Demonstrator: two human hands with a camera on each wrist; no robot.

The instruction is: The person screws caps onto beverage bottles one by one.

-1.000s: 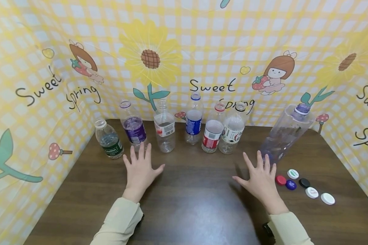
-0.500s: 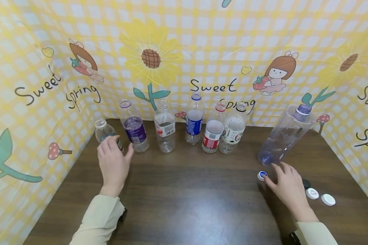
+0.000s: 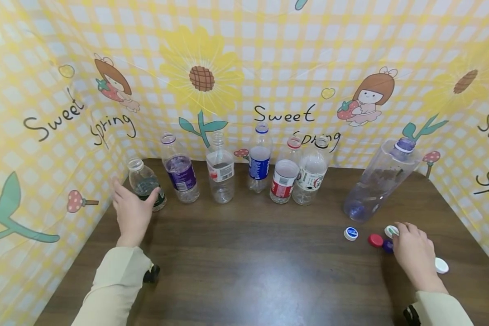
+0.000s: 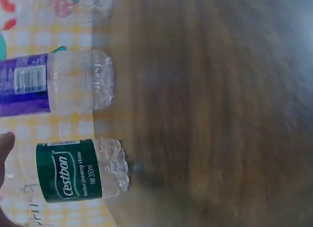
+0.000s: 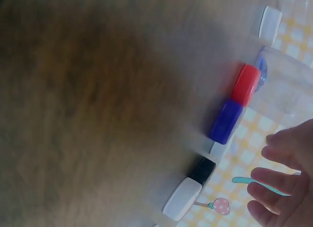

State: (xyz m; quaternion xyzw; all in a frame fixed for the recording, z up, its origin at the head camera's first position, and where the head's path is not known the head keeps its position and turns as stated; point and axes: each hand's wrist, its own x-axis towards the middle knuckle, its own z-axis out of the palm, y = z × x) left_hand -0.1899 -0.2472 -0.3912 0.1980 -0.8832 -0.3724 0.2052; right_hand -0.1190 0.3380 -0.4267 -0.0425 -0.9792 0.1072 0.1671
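Observation:
At the far left, my left hand (image 3: pixel 131 213) is spread with thumb and fingers apart beside a small water bottle (image 4: pixel 68 170) with a green label. That bottle stands upright and capless; whether the hand touches it, I cannot tell. My right hand (image 3: pixel 415 253) hovers, fingers loosely bent, over bottle caps at the right, holding nothing. Near it lie a red cap (image 3: pixel 376 240), a dark blue cap (image 3: pixel 387 246), a white cap with a green mark (image 3: pixel 391 231) and a plain white cap (image 3: pixel 441 265). The hand hides a black cap (image 5: pixel 203 170) from the head view.
Capless bottles stand along the back: purple-labelled (image 3: pixel 181 173), white-labelled (image 3: pixel 221 172), blue-labelled (image 3: pixel 259 168), red-labelled (image 3: pixel 282 184) and green-and-white-labelled (image 3: pixel 310 179). A large tinted bottle (image 3: pixel 381 176) is at the right. A white cap with blue print (image 3: pixel 351 233) lies before it.
My left hand has moved left to the green-labelled bottle. The right hand has shifted right over the caps, uncovering the blue-printed white cap.

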